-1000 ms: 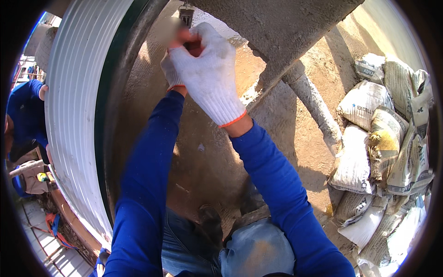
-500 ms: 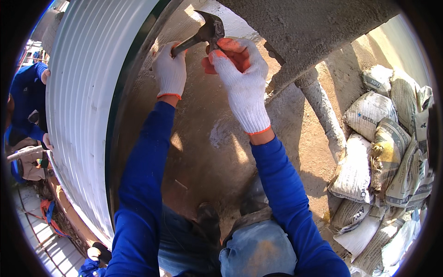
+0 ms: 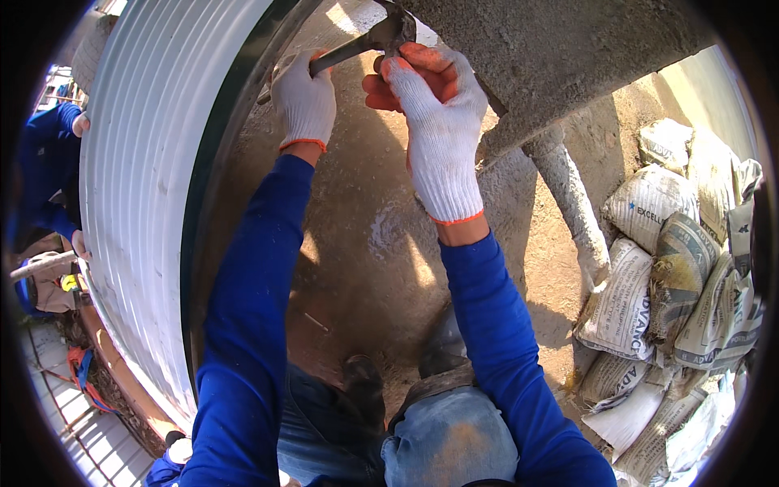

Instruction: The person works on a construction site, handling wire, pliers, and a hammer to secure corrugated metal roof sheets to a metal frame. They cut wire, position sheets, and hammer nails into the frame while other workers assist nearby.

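My left hand (image 3: 304, 101), in a white knit glove with an orange cuff, is wrapped round the handle of a claw hammer (image 3: 357, 50). The hammer's metal head is at the top of the view, its claw partly cut off by the picture's edge. My right hand (image 3: 445, 130), gloved in white with orange-coated fingers, is at the lower end of that head. Its thumb and forefinger are pinched together there; what is between them, if anything, is hidden. The other fingers are curled.
A white corrugated metal sheet (image 3: 154, 178) with a dark frame stands close on my left. A rough cement-crusted board (image 3: 560, 57) juts in at the upper right, a crusted post (image 3: 572, 195) below it. Stacked sacks (image 3: 625, 300) lie right. Beyond the sheet is another person (image 3: 53, 162).
Both hands and the hammer have moved slightly up and to the right in the view. The right hand's pinch at the hammer head and the left hand's grip stay the same.
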The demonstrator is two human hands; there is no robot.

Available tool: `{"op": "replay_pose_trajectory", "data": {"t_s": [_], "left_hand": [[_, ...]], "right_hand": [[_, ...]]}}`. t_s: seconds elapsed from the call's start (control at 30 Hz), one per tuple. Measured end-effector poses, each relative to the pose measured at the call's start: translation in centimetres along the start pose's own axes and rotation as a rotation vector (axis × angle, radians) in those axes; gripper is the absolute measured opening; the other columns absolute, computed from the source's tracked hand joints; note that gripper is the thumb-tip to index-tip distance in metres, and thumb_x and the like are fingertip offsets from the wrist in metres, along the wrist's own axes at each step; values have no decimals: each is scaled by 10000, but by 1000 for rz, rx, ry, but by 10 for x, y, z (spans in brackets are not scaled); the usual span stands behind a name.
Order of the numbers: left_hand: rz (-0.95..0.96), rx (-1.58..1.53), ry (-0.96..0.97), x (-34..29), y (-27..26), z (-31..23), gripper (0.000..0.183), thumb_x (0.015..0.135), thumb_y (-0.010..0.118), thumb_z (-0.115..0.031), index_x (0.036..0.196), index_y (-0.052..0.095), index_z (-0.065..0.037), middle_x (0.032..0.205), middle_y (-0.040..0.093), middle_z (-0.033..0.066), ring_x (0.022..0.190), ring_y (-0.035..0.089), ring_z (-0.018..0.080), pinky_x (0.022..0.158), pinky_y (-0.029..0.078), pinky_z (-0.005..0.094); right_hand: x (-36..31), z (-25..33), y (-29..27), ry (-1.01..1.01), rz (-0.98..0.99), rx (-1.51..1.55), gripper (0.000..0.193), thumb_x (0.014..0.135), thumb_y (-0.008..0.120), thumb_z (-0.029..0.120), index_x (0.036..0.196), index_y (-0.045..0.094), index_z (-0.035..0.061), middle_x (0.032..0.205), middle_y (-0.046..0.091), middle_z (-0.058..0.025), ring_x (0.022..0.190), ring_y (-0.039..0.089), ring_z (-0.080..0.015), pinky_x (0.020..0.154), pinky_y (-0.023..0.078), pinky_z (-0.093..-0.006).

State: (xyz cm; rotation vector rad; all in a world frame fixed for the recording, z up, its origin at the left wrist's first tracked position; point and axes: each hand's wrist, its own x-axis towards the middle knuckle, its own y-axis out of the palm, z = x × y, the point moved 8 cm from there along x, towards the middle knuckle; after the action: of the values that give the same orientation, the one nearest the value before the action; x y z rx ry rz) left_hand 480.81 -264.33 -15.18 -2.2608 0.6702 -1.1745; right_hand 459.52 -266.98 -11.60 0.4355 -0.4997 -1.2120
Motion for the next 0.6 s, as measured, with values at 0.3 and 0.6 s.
{"op": "replay_pose_trajectory", "data": {"t_s": [0.3, 0.6], "left_hand": [[71, -43, -124, 0, 14, 16, 213, 992, 706, -217, 1107, 785, -56, 987, 764, 200, 907, 747, 374, 799, 557, 443], [164, -233, -180, -10, 69, 31, 327, 1073, 630, -342, 1156, 720, -39, 898, 739, 143, 824, 724, 301, 758, 551, 415]], "right_hand": [[8, -5, 7, -14, 19, -91, 253, 985, 756, 73, 1165, 631, -53, 1022, 749, -129, 875, 760, -157, 772, 648, -299], [11, -7, 51, -178, 146, -480, 238, 978, 764, 94, 1163, 695, -39, 1077, 769, -170, 961, 792, -268, 806, 655, -410]]}}
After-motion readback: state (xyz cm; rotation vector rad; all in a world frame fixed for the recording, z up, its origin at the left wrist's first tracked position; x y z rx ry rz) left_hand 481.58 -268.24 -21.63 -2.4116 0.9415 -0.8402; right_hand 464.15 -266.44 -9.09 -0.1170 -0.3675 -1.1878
